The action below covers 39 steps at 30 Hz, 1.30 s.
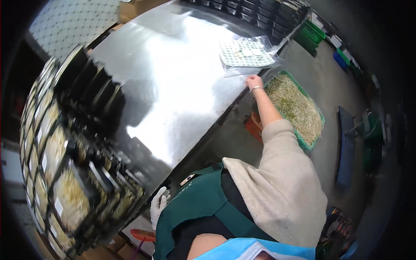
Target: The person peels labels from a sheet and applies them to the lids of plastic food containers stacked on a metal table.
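My right hand (254,82), bare and with a bracelet at the wrist, is at the near edge of the metal table (182,97); its fingers are bent, and I cannot tell if they hold anything. Just beyond it lies a sheet of round pale labels (247,53) in a clear plastic bag. My left hand (159,203), in a white glove, hangs at the table edge by the green apron (195,198), its fingers partly curled. Left of it stand stacked black trays of pale sprouts (71,198) under clear film, some with white labels.
A green crate of loose sprouts (295,107) stands beside the table on the right, near an orange stool (254,126). Empty black trays (247,13) are stacked at the far end, and more black trays (87,78) at the left. A blue platform cart (345,146) stands farther right.
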Tool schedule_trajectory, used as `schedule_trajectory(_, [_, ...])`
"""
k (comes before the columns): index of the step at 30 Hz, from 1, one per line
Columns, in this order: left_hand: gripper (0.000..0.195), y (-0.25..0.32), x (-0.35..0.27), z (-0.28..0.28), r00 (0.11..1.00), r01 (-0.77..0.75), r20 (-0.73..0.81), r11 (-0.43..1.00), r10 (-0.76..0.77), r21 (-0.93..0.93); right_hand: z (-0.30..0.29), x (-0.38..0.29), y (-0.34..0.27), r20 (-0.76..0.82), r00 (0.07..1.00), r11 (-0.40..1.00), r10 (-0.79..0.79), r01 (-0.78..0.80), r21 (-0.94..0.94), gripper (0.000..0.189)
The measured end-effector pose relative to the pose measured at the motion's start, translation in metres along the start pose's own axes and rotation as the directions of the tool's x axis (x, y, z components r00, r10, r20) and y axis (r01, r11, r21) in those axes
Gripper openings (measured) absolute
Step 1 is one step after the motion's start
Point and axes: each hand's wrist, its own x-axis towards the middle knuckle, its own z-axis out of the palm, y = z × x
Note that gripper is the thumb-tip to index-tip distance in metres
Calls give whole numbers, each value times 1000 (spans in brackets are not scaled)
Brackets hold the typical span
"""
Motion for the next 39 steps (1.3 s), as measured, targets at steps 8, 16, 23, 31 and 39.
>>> schedule_trajectory(8, [31,27,63,89,998,53,15,998,-54,46,-19,78,2,85,896,527,-436,331,-783,37])
schedule_trajectory(16, [31,37,87,113,998,69,-12,992,-68,104,27,78,-43,17,801,732,-598,555,-394,10])
schedule_trajectory(23, [32,60,95,121,993,-96,91,944,71,315,61,25,-118,18,829,822,-559,550,150,15])
schedule_trajectory(31, [34,44,81,94,991,-132,63,953,119,273,-34,-38,-93,-82,862,839,-500,506,198,13])
schedule_trajectory(39, [38,42,85,80,981,-128,173,956,84,264,-50,-20,-21,355,933,869,61,126,-478,26])
